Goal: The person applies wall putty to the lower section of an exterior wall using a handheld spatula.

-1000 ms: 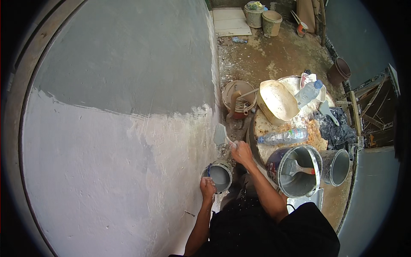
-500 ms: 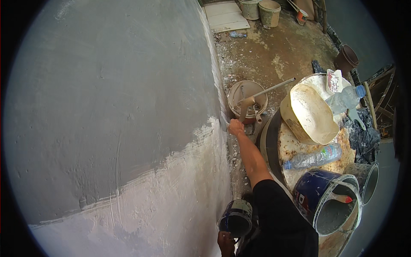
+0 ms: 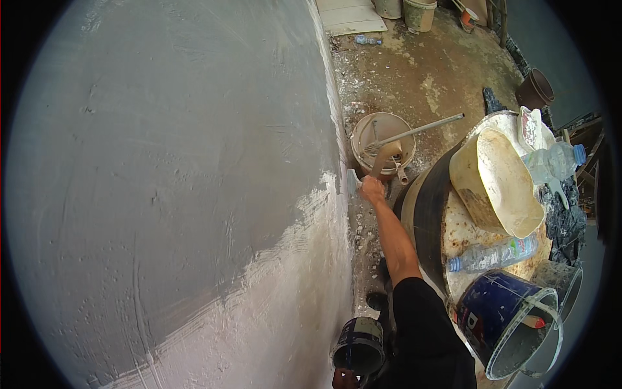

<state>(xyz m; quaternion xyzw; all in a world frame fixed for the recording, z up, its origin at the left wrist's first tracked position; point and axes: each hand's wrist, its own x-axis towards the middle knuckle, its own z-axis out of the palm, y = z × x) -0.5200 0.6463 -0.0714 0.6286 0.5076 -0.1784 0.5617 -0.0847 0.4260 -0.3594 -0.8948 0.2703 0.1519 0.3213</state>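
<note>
My right hand (image 3: 371, 188) is closed around a paintbrush (image 3: 354, 181) whose grey-coated bristles point toward the wall, a small gap from its edge. Smooth grey paint (image 3: 214, 129) covers the upper part of that wall; a pale, unpainted area (image 3: 285, 311) lies below a ragged, streaky border. At the lower edge, my left hand (image 3: 345, 378) grips a small dark paint bucket (image 3: 357, 350) near its rim. Only part of this hand shows. The bucket's inside looks dark, so how much paint it holds is unclear.
On the drum (image 3: 453, 240) at right stand a cut-open jerrycan (image 3: 508, 188), plastic bottles (image 3: 495, 254) and a blue bucket (image 3: 502, 318) with a brush inside. A white bucket (image 3: 356, 139) holding a pole and tools stands beyond my right hand. More buckets (image 3: 419, 14) are farther back.
My right hand has drawn the paintbrush slightly away from the wall, exposing its bristles. The view has shifted, and my left hand with the bucket sits lower in the picture.
</note>
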